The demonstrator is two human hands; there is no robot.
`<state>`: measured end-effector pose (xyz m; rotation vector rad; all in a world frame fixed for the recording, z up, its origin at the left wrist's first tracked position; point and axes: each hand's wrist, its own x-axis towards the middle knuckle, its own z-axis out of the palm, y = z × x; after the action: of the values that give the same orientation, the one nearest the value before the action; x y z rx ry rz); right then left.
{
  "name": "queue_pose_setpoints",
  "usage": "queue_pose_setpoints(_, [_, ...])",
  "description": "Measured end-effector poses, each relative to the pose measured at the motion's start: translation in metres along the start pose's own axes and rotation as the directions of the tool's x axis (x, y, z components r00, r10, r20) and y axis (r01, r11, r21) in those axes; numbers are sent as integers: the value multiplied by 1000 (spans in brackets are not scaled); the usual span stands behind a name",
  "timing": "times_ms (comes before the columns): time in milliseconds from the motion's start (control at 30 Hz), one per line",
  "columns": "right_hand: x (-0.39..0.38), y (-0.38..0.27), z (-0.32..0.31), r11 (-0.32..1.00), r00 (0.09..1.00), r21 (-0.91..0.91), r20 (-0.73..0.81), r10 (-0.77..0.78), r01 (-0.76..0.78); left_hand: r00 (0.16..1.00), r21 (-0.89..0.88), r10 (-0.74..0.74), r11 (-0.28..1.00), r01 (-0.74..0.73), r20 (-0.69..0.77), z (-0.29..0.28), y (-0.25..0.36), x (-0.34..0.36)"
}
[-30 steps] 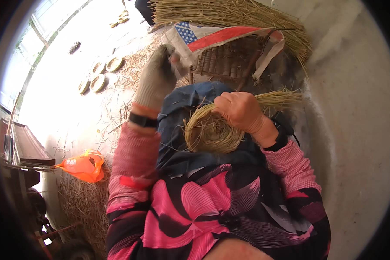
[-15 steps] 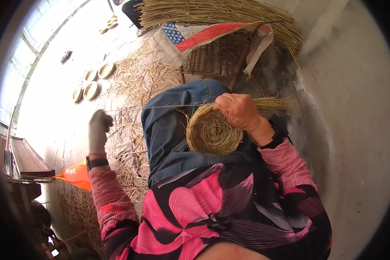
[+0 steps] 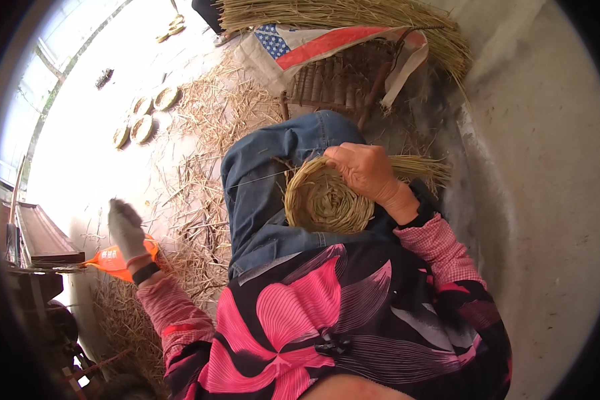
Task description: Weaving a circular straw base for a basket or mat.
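Note:
A round straw basket (image 3: pixel 330 203) with a coiled bottom rests on my lap against the jeans (image 3: pixel 260 157). My right hand (image 3: pixel 365 175) is bare and closed on its upper rim, thumb and fingers pinching the straw there. From behind that hand a bundle of loose straw (image 3: pixel 423 168) sticks out to the right. A thin pale string (image 3: pixel 257 179) runs from the basket's left rim toward my left hand (image 3: pixel 125 230). That hand wears a grey glove, is closed, and is held far out to the left; the string's end at the fist is too faint to make out.
Several small straw baskets (image 3: pixel 141 129) lie on the floor at the upper left. Loose straw (image 3: pixel 197 160) litters the floor. Ahead of my knees stands a low wooden chair (image 3: pixel 327 83) draped with cloth, a big straw bundle (image 3: pixel 353 15) behind it. An orange bag (image 3: pixel 110 263) lies left.
My left hand has swung further left and down toward me, and the string now slants downward from the basket. My right hand keeps its hold on the rim; the basket has barely moved.

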<state>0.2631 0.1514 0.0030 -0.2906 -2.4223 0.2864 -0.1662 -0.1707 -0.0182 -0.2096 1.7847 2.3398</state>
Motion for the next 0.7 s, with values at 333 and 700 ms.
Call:
queue_pose_setpoints(333, [11, -10, -3, 997, 995, -69, 101, -19, 26, 68, 90, -93, 256, -962, 993, 186, -60, -237])
queue_pose_setpoints(700, [-5, 2, -17, 979, 974, -197, 226, 0, 46, 214, 237, -103, 354, -905, 971, 170, -75, -233])
